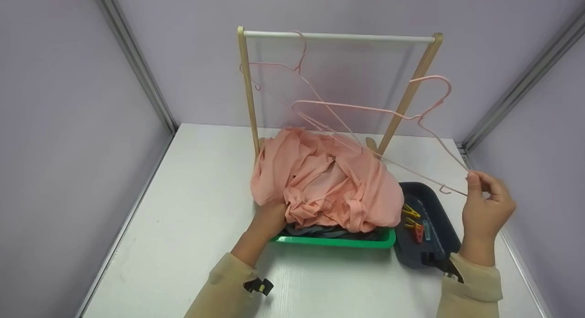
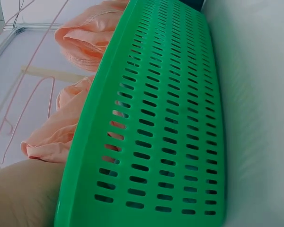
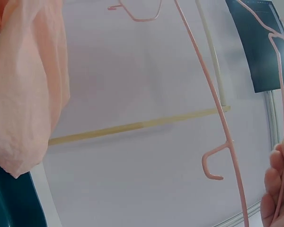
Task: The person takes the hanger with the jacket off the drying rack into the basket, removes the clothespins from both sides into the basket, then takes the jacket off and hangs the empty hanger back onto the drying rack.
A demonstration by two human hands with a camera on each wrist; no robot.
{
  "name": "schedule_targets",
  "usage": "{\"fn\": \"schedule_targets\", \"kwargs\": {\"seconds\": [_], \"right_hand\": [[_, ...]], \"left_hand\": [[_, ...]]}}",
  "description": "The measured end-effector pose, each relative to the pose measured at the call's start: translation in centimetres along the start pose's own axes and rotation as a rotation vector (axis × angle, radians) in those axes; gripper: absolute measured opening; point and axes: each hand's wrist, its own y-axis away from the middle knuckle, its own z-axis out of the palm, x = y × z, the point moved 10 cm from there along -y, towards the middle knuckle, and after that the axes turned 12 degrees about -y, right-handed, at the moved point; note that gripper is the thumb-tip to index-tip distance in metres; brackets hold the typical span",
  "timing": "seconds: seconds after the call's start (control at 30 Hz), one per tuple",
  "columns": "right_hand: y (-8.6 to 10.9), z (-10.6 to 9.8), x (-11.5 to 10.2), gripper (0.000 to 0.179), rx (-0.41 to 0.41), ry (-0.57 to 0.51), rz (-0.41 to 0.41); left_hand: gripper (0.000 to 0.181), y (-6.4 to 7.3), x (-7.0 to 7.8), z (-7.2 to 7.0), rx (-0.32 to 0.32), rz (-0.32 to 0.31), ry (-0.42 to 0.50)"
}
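Observation:
My right hand (image 1: 488,207) pinches one end of a pink clothes hanger (image 1: 352,106) between thumb and fingers, holding it up over the right side. In the right wrist view the hanger's lower bar (image 3: 217,106) with a small hook runs past the fingers. A crumpled pink garment (image 1: 329,181) is heaped on a green basket (image 1: 338,241) with slotted sides. My left hand (image 1: 273,217) reaches into the garment at the basket's front left; its fingers are hidden by cloth. Dark fabric (image 1: 336,232) lies beneath the garment in the basket.
Behind the basket stands a rack with a white rail (image 1: 338,36) and wooden legs (image 1: 249,89). A second pink hanger (image 1: 304,57) hangs from the rail. At the basket's right, a dark tray (image 1: 441,226) holds several clothespins (image 1: 413,224). Walls enclose the white table (image 1: 196,181).

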Motion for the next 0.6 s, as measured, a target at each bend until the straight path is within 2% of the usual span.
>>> {"fn": "schedule_targets", "kwargs": {"seconds": [0.13, 0.27, 0.37, 0.6], "right_hand": [[-0.4, -0.5, -0.1, 0.018, 0.058, -0.017, 0.027], [-0.5, -0.8, 0.4, 0.018, 0.099, -0.025, 0.083], [-0.5, -0.9, 0.7, 0.018, 0.110, -0.026, 0.094], [-0.3, -0.7, 0.6, 0.019, 0.095, -0.022, 0.088]], "left_hand": [[0.005, 0.3, -0.2, -0.9, 0.056, 0.020, -0.013], [0.003, 0.3, -1.4, -2.3, 0.157, -0.033, -0.021], [0.005, 0.4, -3.0, -3.3, 0.221, -0.120, -0.039], [0.010, 0.5, -7.2, -5.9, 0.299, -0.383, -0.040]]}}
